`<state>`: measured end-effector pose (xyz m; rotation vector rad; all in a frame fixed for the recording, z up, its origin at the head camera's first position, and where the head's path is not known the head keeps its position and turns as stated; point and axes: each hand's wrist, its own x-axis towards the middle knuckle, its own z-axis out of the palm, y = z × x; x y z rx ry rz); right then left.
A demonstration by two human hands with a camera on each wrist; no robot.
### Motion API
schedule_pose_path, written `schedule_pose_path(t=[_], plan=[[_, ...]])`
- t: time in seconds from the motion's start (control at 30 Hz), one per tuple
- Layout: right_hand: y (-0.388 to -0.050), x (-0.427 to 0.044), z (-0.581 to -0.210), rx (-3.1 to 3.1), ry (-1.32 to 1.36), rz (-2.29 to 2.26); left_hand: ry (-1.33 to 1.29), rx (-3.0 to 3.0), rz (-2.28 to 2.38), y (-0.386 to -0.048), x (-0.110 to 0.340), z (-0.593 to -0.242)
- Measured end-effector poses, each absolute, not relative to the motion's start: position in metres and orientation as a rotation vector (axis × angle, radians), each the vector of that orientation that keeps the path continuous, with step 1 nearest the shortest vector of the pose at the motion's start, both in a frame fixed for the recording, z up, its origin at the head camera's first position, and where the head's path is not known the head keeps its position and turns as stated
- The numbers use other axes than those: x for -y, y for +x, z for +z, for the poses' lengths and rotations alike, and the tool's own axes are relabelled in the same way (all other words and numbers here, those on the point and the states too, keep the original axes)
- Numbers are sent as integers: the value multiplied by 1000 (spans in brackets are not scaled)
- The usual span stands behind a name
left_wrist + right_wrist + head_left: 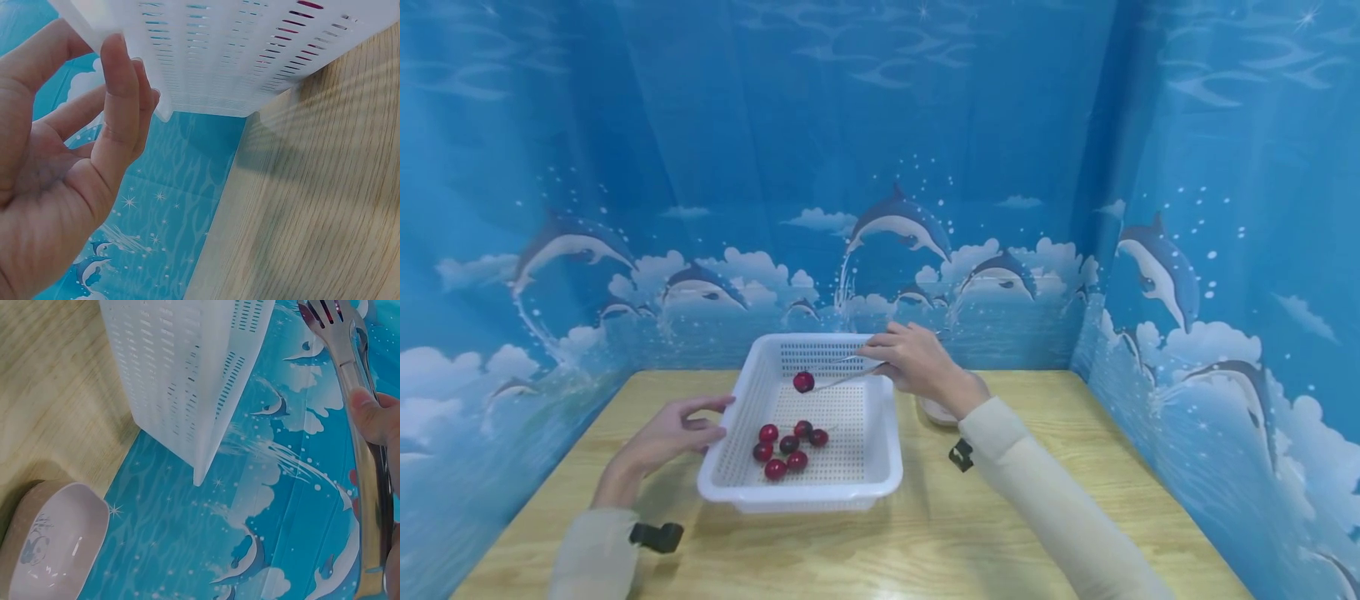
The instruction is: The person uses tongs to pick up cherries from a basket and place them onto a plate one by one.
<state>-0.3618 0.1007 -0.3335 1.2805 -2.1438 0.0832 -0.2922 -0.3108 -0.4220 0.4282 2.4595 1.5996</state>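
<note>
A white perforated basket (886, 433) stands on the table with several dark red cherries (788, 444) in its front left part. My right hand (917, 362) grips metal tongs (362, 450) above the basket's right side; their tips reach over the basket with one cherry (803, 382) between them. In the left wrist view my left hand (75, 137) holds the basket's rim (94, 31) at its left side, thumb and fingers around the edge.
A small pale bowl (62, 544) with a printed picture inside stands right of the basket, partly behind my right wrist in the head view. A blue dolphin-print curtain (820, 167) surrounds the wooden table (820, 558) at the back and sides.
</note>
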Motion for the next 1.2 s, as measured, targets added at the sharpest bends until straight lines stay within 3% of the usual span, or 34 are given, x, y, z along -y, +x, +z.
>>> schedule_pose_path(t=[1.2], plan=[[-361,-168,-351,2070,1188,204,458,-2434,1628,-292,313,-424]])
